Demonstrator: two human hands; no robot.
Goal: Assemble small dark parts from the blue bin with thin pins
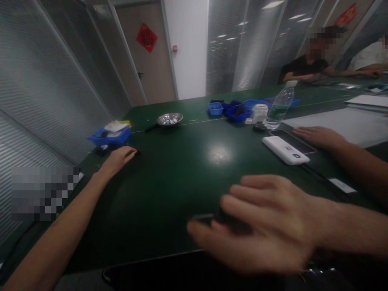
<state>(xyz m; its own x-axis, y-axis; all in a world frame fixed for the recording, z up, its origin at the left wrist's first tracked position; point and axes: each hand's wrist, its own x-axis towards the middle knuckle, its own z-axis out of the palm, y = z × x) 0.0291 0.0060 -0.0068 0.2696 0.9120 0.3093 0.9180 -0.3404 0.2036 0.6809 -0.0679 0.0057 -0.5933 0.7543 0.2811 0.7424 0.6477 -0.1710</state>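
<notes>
Item one: right hand (pixel 263 226), blurred, fingers spread low over a small dark flat piece (pixel 203 218) near the front edge of the green table (pixel 169 173), grip not discernible. Item two: left hand (pixel 118 159), flat and loose, palm down, holding nothing, fingertips at a small dark bit (pixel 137 152) beside the blue tray (pixel 110 137). Risk, as I judged it: the dark piece sat close enough to the edge to be nudged off, and most of it lay hidden under the fingers, its kind unreadable.
</notes>
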